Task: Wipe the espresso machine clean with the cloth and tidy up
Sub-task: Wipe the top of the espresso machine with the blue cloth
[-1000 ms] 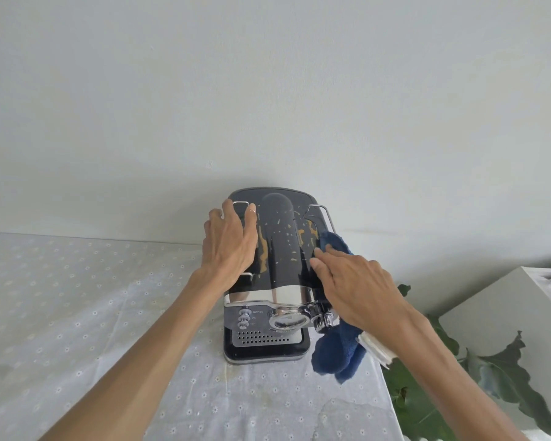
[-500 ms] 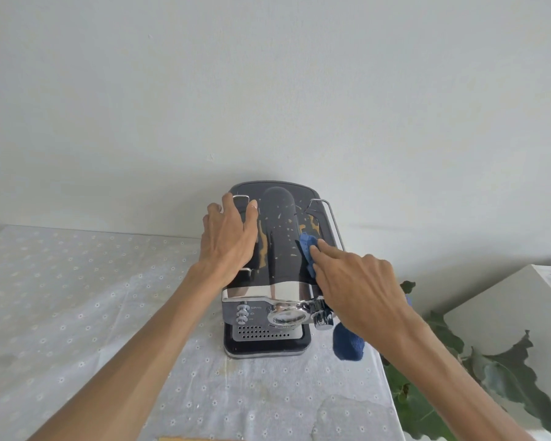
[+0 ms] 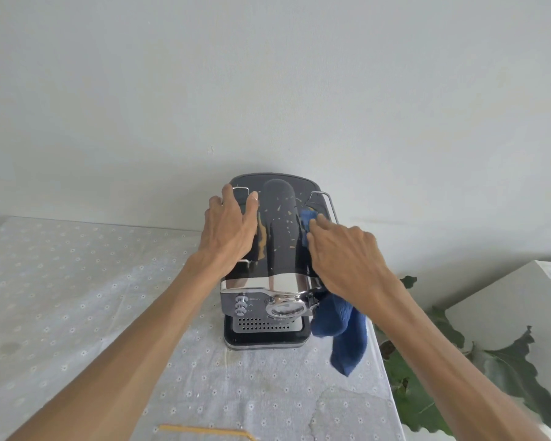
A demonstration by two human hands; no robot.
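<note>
Two hands are on the espresso machine (image 3: 275,246). Since approx. 1 s ago, the right hand (image 3: 347,259) has been moved from the machine's front-right edge toward the rear of the top panel, with the cloth (image 3: 341,326) carried along beneath it. The left hand (image 3: 228,232) has not shifted. Judgement: a wiping stroke is in progress along the right side of the top; the centre strip and left side remain to be covered, so the task is at an early stage.

Fingers, left: spread and laid flat on the top's left side, thumb toward centre; nothing is pinched, the machine is only braced. Fingers, right: held close together and pressed down on the cloth; a small blue fold shows just ahead of the fingertips (image 3: 315,222), and the remainder hangs below the wrist, beside the machine's front-right corner.

Machine cond.: dark glossy top, marked with yellowish flecks and smears between the two hands, heaviest just beside the left thumb. Chrome front band w/ small knobs and a perforated drip tray are seen below the palms. The unit stands on the surface (image 3: 77,313), near its right edge, against the wall.
</note>
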